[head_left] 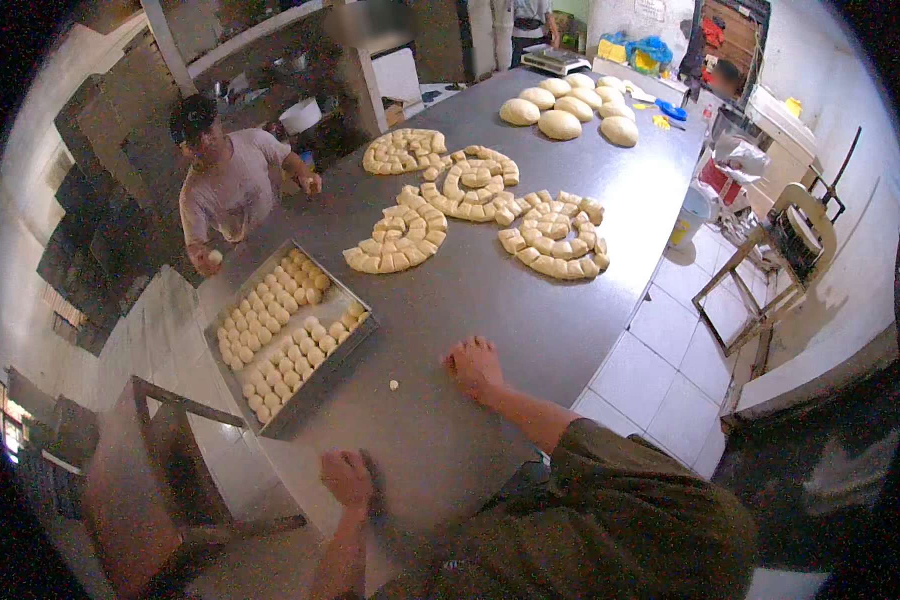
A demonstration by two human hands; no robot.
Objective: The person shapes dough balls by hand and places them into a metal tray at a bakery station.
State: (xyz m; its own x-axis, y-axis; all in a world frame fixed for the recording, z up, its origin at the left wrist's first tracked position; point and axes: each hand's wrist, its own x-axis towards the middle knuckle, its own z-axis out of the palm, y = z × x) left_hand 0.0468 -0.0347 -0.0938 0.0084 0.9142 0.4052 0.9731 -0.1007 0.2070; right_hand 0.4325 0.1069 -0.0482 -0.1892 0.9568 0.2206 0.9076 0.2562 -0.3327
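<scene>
Near the table's close edge, my left hand [346,478] is closed, its fingers curled down toward the grey tabletop [410,330]. My right hand [473,368] rests farther in on the same surface, fingers bent under. Whatever either palm covers is hidden. A tiny scrap of dough [394,385] lies between the two hands. To the left, a metal tray [345,350] holds rows of round dough balls [270,310]. Past my right hand, cut dough pieces lie in coils, the nearest being a spiral of dough pieces [555,240].
Across the table's left side stands a co-worker [232,185] with a dough ball [215,257] in one hand. Large dough mounds [575,105] and a scale [557,60] occupy the far end. A chair-like frame [770,260] stands on the tiled floor at right.
</scene>
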